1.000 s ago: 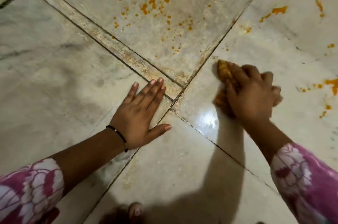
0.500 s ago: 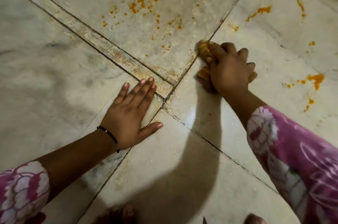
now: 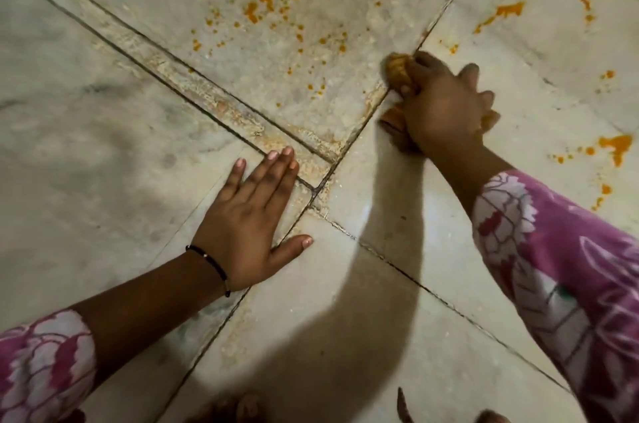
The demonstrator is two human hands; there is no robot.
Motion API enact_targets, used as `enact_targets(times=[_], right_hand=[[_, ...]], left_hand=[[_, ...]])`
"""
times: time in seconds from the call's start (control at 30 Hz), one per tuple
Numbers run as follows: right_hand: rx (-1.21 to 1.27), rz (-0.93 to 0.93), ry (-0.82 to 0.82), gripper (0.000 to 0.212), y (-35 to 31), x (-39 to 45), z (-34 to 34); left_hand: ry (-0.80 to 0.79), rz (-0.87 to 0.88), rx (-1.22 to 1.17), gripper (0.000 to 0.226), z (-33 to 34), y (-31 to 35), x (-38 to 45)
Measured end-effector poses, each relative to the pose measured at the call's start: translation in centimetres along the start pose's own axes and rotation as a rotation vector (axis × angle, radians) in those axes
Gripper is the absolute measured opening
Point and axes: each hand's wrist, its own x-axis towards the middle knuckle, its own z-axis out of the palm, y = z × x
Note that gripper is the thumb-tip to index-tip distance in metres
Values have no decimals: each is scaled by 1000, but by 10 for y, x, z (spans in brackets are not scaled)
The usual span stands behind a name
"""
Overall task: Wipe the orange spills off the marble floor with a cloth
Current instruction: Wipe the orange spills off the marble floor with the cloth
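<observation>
R hand (image 3: 442, 108) gripping cloth (image 3: 397, 68), slid left to tile seam; L hand (image 3: 249, 215) flat on floor (image 3: 103, 111); orange spills (image 3: 269, 7) mostly unwiped.

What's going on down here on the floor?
A person is wiping orange spills off the marble floor. The right hand grips a stained cloth at a tile joint, while the left hand rests flat on the floor. Many splatters remain ahead and to the right.
</observation>
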Motion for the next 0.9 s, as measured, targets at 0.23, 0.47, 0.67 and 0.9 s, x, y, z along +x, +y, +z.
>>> enact_targets(times=[0.23, 0.47, 0.67, 0.9], right_hand=[[-74, -355, 18, 47, 45, -99, 26], [-31, 7, 57, 46, 42, -32, 18], [-62, -518, 29, 47, -3, -66, 35], [17, -354, 13, 49, 111, -111, 22]], left_hand=[[27, 9, -26, 85, 2, -2, 0], [-2, -1, -7, 86, 2, 0, -1], [-2, 3, -20, 85, 0, -1, 0], [8, -3, -1, 85, 2, 0, -1]])
